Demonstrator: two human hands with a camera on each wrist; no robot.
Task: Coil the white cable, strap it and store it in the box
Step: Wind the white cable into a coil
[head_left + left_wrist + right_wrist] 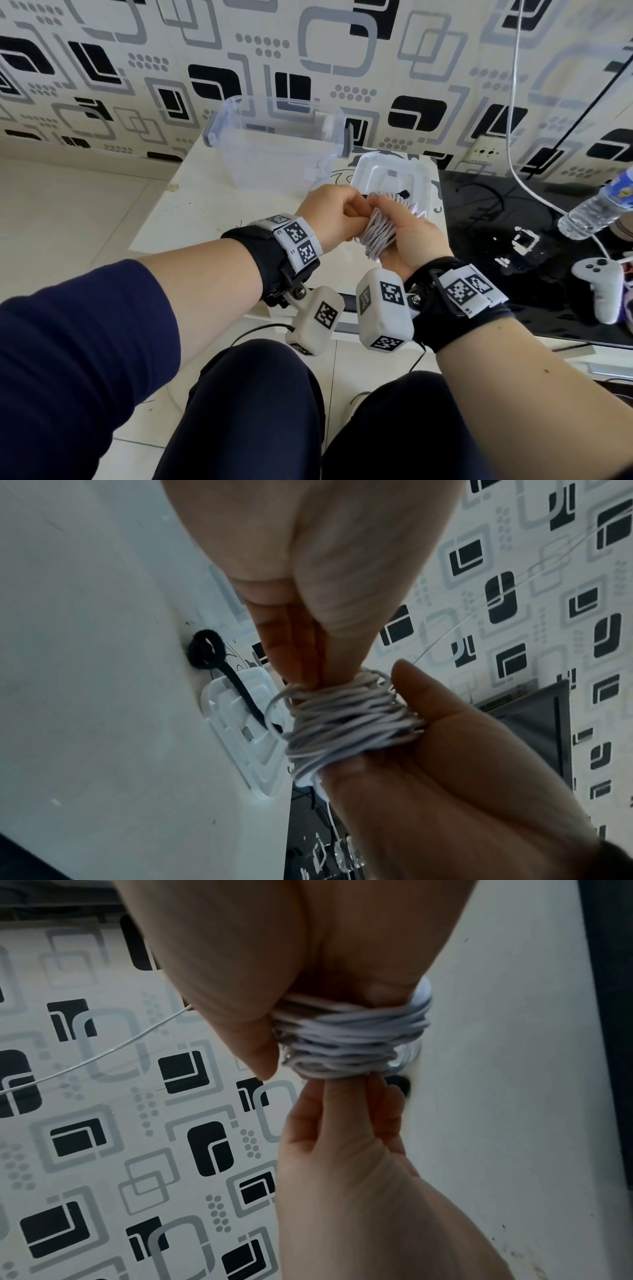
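Observation:
The white cable (376,234) is a tight coil wound around the fingers of my right hand (390,214), held above the white table (191,212). My left hand (361,222) pinches the coil's upper end with thumb and fingertips. The left wrist view shows the same coil (342,723) between the left hand (308,677) and the right hand (407,718). From the right wrist view, the coil (356,1039) wraps the right hand (301,1026) while the left hand (346,1093) grips from below. A black strap (209,650) lies across the white lid (246,739). The clear box (274,150) stands behind, open.
A black glass surface (513,240) adjoins the table on the right, carrying a water bottle (596,205) and a white game controller (599,287). A thin white wire (513,102) hangs down the patterned wall near a socket (486,152). My knees are below the table's front edge.

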